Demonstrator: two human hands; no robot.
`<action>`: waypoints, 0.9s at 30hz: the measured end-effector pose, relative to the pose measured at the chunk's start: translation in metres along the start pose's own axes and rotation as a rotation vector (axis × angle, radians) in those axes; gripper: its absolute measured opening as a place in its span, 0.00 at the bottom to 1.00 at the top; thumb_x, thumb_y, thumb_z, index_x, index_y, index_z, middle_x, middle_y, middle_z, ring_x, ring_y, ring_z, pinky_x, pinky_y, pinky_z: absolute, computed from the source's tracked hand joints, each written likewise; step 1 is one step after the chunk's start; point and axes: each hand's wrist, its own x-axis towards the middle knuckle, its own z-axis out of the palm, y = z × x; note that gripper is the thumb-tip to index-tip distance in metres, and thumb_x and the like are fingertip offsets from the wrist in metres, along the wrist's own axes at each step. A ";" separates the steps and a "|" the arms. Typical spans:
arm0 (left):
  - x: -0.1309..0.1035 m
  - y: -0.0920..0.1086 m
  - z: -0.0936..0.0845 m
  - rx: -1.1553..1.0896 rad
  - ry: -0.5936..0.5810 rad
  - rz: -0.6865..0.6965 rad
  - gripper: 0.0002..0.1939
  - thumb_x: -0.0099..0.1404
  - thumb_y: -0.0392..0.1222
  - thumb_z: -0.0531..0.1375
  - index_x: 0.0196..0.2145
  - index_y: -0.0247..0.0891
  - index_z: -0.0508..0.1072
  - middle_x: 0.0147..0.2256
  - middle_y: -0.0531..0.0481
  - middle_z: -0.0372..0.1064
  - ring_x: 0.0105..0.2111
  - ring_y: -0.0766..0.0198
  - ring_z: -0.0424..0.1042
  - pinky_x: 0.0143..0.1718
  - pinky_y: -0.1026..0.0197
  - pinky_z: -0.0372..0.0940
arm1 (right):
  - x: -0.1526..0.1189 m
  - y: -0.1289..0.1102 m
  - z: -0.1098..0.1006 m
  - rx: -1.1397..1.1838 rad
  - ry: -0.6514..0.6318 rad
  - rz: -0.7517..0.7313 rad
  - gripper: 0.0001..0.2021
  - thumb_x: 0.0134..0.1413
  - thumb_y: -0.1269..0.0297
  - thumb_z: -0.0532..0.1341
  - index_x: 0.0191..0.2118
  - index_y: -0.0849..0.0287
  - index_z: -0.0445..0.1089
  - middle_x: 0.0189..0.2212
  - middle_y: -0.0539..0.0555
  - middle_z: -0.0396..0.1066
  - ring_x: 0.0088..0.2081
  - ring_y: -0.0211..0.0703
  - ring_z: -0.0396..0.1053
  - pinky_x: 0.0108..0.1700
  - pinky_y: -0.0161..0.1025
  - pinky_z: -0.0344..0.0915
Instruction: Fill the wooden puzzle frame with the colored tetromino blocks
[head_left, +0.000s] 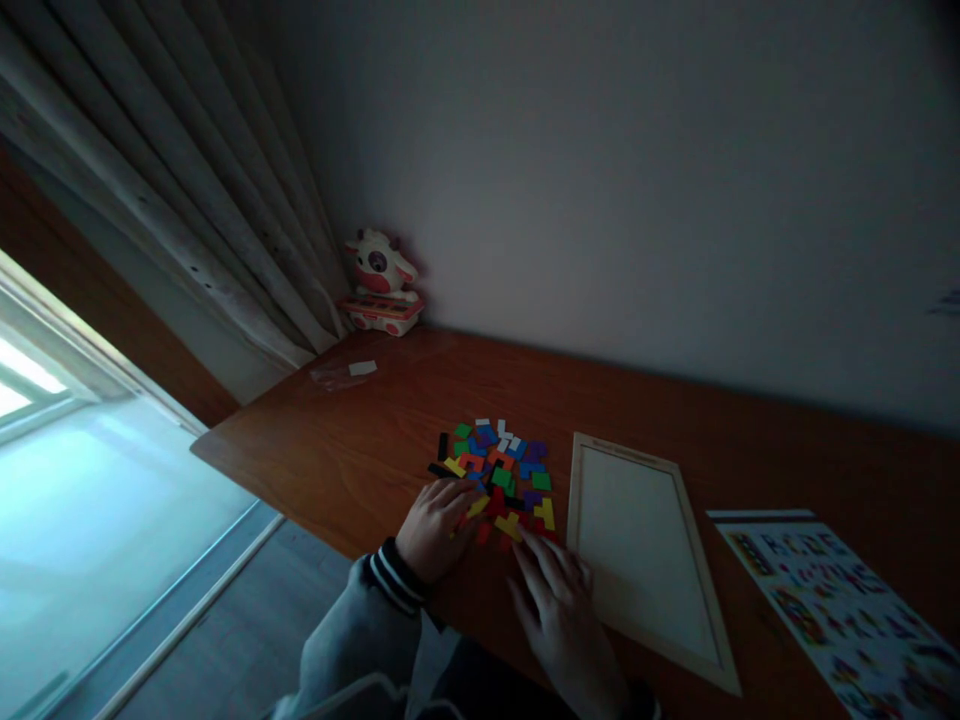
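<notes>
Head: colorful pieces (pixel 502 480) by left grip (pixel 437 522)

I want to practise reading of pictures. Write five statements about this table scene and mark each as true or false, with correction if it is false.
1. The flat, brightly coloured puzzle pieces lie inside the shallow, rectangular wooden tray. False: they lie beside it, on the brown wooden table.
2. The right hand is nearer to the tray than the left hand. True.
3. The white cow-shaped toy stands between the hands. False: it stands near the wall, beside the pale curtain.
4. The colourful printed sheet lies right of the tray. True.
5. All pieces are green. False: several colours are visible.
</notes>
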 end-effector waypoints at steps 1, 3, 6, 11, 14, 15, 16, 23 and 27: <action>0.010 0.002 0.001 0.006 -0.026 0.007 0.16 0.71 0.46 0.56 0.53 0.44 0.73 0.52 0.45 0.73 0.50 0.52 0.72 0.50 0.47 0.70 | 0.000 0.000 0.000 -0.006 0.006 0.004 0.18 0.66 0.61 0.55 0.58 0.58 0.68 0.58 0.57 0.69 0.54 0.54 0.67 0.53 0.52 0.64; 0.028 0.004 0.005 0.019 -0.070 0.013 0.17 0.70 0.46 0.57 0.55 0.44 0.72 0.54 0.45 0.72 0.52 0.50 0.70 0.52 0.44 0.69 | 0.000 0.000 0.000 -0.014 0.011 0.009 0.18 0.65 0.61 0.56 0.57 0.59 0.68 0.58 0.58 0.69 0.54 0.54 0.68 0.52 0.52 0.64; 0.048 0.004 0.015 0.041 -0.124 0.010 0.19 0.68 0.47 0.59 0.56 0.44 0.71 0.54 0.45 0.72 0.52 0.48 0.70 0.52 0.42 0.67 | -0.001 0.000 0.001 -0.014 0.009 0.015 0.18 0.64 0.63 0.56 0.57 0.58 0.68 0.58 0.58 0.69 0.54 0.54 0.68 0.52 0.52 0.65; 0.059 0.000 0.032 0.071 -0.169 -0.011 0.19 0.64 0.46 0.64 0.52 0.43 0.74 0.48 0.46 0.77 0.48 0.46 0.73 0.50 0.42 0.68 | -0.002 0.000 0.005 -0.003 0.032 0.022 0.17 0.63 0.65 0.55 0.55 0.59 0.70 0.57 0.59 0.69 0.51 0.53 0.70 0.51 0.50 0.68; 0.058 -0.005 0.038 0.025 -0.130 -0.029 0.16 0.64 0.43 0.64 0.49 0.42 0.76 0.45 0.45 0.78 0.46 0.48 0.74 0.49 0.45 0.69 | -0.001 -0.001 0.006 0.012 0.062 0.034 0.16 0.63 0.66 0.56 0.54 0.59 0.71 0.56 0.59 0.70 0.49 0.53 0.71 0.49 0.48 0.70; 0.057 -0.007 0.039 0.007 -0.108 -0.035 0.15 0.64 0.43 0.64 0.48 0.41 0.76 0.44 0.45 0.78 0.46 0.49 0.75 0.49 0.46 0.69 | -0.001 -0.001 0.006 0.018 0.064 0.035 0.17 0.62 0.66 0.56 0.55 0.59 0.70 0.56 0.59 0.70 0.49 0.53 0.72 0.48 0.48 0.70; 0.056 -0.008 0.039 -0.010 -0.085 -0.037 0.14 0.64 0.42 0.64 0.47 0.41 0.76 0.43 0.45 0.78 0.45 0.50 0.75 0.49 0.47 0.69 | 0.000 -0.001 0.006 0.025 0.064 0.034 0.17 0.62 0.66 0.56 0.55 0.59 0.70 0.56 0.59 0.70 0.49 0.54 0.72 0.48 0.49 0.70; 0.052 -0.009 0.043 -0.064 0.011 0.011 0.14 0.64 0.35 0.60 0.48 0.40 0.76 0.41 0.45 0.77 0.41 0.56 0.76 0.46 0.54 0.72 | 0.003 -0.001 0.001 0.094 0.087 0.052 0.17 0.62 0.66 0.56 0.56 0.54 0.68 0.55 0.57 0.71 0.49 0.53 0.73 0.49 0.49 0.69; 0.050 -0.008 0.046 -0.092 0.053 0.017 0.16 0.64 0.33 0.57 0.49 0.40 0.74 0.44 0.45 0.77 0.43 0.58 0.77 0.47 0.57 0.72 | 0.007 0.000 -0.004 0.123 0.116 0.051 0.17 0.62 0.67 0.57 0.55 0.53 0.68 0.54 0.57 0.71 0.49 0.52 0.73 0.49 0.49 0.69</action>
